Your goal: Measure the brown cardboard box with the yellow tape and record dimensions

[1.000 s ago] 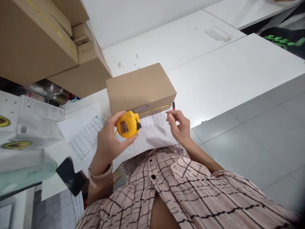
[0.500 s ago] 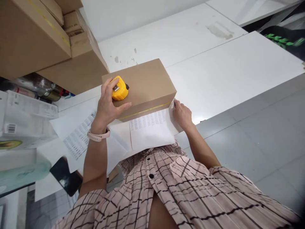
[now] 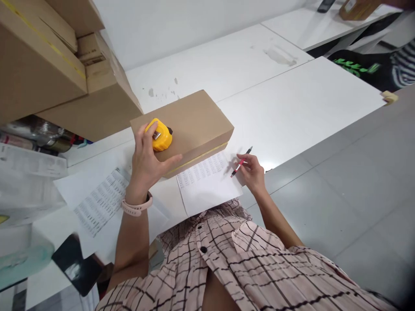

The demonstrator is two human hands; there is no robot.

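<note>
A closed brown cardboard box lies on the white table, yellow tape along its near side. My left hand is at its left end, with the fingers curled against a yellow tape measure on the box top. Its thumb stretches along the box's near edge. Between the thumb and fingers of my right hand is a red and black pen, tilted above the table's front edge. Just left of that hand, a printed sheet lies partly against the box's near side.
More printed sheets lie at the left beside a black phone-like object. Large cardboard boxes are stacked at the back left. The white table stretches right, with a small yellowish piece at its far corner.
My right hand has lifted off the sheet's right edge, and the pen now shows clearly in it. The box has turned slightly. My left hand stays at the tape measure.
</note>
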